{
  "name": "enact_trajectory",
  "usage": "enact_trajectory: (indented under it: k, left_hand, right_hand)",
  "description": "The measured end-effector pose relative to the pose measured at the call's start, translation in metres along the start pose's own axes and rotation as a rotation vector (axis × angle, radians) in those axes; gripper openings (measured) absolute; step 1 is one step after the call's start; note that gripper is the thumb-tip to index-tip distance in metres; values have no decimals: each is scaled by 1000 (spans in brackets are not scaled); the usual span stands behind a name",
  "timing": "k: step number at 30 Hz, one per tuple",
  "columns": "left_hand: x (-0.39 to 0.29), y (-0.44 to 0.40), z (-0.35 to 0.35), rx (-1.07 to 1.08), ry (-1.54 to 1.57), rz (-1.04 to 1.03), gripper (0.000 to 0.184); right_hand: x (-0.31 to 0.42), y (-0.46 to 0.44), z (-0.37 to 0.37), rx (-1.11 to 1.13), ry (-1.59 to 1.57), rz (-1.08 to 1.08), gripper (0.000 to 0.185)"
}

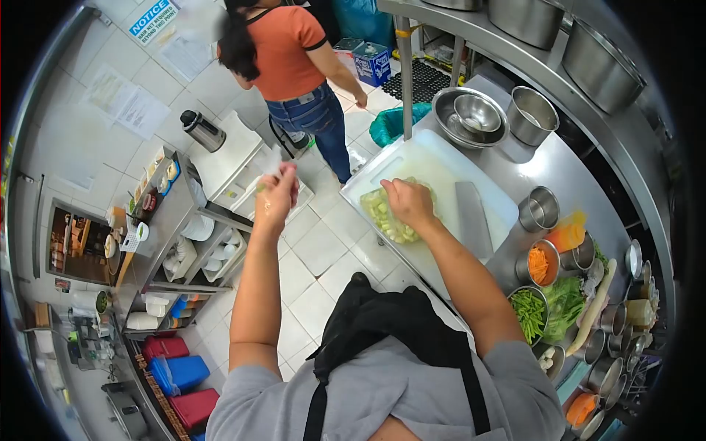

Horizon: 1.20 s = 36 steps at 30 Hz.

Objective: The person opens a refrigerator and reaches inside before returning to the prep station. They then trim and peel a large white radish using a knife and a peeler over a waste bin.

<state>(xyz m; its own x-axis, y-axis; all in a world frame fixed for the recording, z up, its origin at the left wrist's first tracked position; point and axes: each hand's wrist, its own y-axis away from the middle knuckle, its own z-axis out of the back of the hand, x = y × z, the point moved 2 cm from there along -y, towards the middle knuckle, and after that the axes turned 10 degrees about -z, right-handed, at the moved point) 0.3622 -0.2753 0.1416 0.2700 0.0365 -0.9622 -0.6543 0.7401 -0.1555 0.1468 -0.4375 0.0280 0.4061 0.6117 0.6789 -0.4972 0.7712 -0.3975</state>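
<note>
My right hand (409, 203) is closed at the top of a clear plastic bag of chopped pale green vegetable (381, 219). The bag lies at the near left edge of a white cutting board (434, 156). On the board, right of that hand, rests a wide grey blade (473, 220), seemingly a cleaver. My left hand (276, 197) is raised over the floor, apart from the board, with its fingers curled together. Something whitish and blurred shows at its fingertips, too unclear to name.
A person (290, 55) in an orange top stands ahead. Metal bowls (471, 117) and a pot (532, 116) sit behind the board. Containers of shredded carrot (537, 264) and cut green beans (526, 314) line the right counter. A thermos (202, 131) stands at left.
</note>
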Motion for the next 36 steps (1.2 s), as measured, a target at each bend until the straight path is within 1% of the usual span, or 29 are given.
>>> enact_trajectory:
  k: [1,2,4,6,8,9,11,13,15,17,18,19,21,23,25,27,28,30,31,33,34,35,36]
  left_hand:
    - [14,1,1,23,-61,93,25]
    - [27,-2,6,24,-56,99,25]
    - [47,-10,14,92,-182,213,26]
    - [71,-30,19,87,-185,218,27]
    - [90,-55,15,198,-286,188,25]
    - [113,-73,11,217,-397,20,23]
    - [116,-97,-7,265,-496,-41,24]
    - [173,-135,-29,244,-466,-192,28]
    - [227,-169,-61,227,-430,-220,41]
    - [220,-185,-88,335,-299,-258,44]
    - [226,-190,-99,352,-283,-246,44]
    - [234,-190,-110,459,-461,-164,46]
    - [247,-186,-119,577,-624,-86,48]
    - [246,-169,-110,472,-347,-94,49]
    - [234,-139,-92,386,-123,-286,34]
    - [209,-93,-69,206,127,-94,25]
    - [207,-68,-64,210,136,-91,25]
    - [210,-28,-57,355,172,230,36]
    - [213,-18,-58,336,171,231,36]
    - [217,10,-66,529,985,651,65]
    - [194,11,-50,489,977,635,65]
    - [168,13,-33,557,1203,719,78]
    - [167,21,-19,571,1306,695,84]
  right_hand:
    - [1,2,0,3,3,-2,42]
    - [2,3,0,-7,4,23,40]
    - [3,3,-2,-12,15,52,38]
    - [5,5,-5,-76,6,88,36]
    - [10,4,-4,-67,35,75,35]
    - [12,3,-4,-66,55,59,34]
    - [16,3,-5,-67,92,51,34]
    - [15,-1,-9,-57,136,52,33]
    - [12,-2,-13,-52,164,20,33]
    - [11,-6,-16,-48,179,-4,32]
    - [13,-6,-17,-60,179,-24,32]
    - [16,-6,-18,-50,197,-45,32]
    - [19,-9,-18,-27,213,-126,31]
    - [20,-6,-16,-32,222,-147,30]
    - [26,-10,-17,-39,217,-154,29]
    - [39,-18,-10,-90,176,-154,27]
    - [46,-20,-6,-89,185,-158,27]
    - [65,-30,-1,-64,98,-237,27]
    - [80,-36,2,-53,89,-223,27]
    - [120,-45,3,82,-28,-90,28]
    - [137,-48,1,102,-55,-64,28]
    - [155,-49,-5,191,-143,19,29]
    - [172,-47,-12,283,-235,106,30]
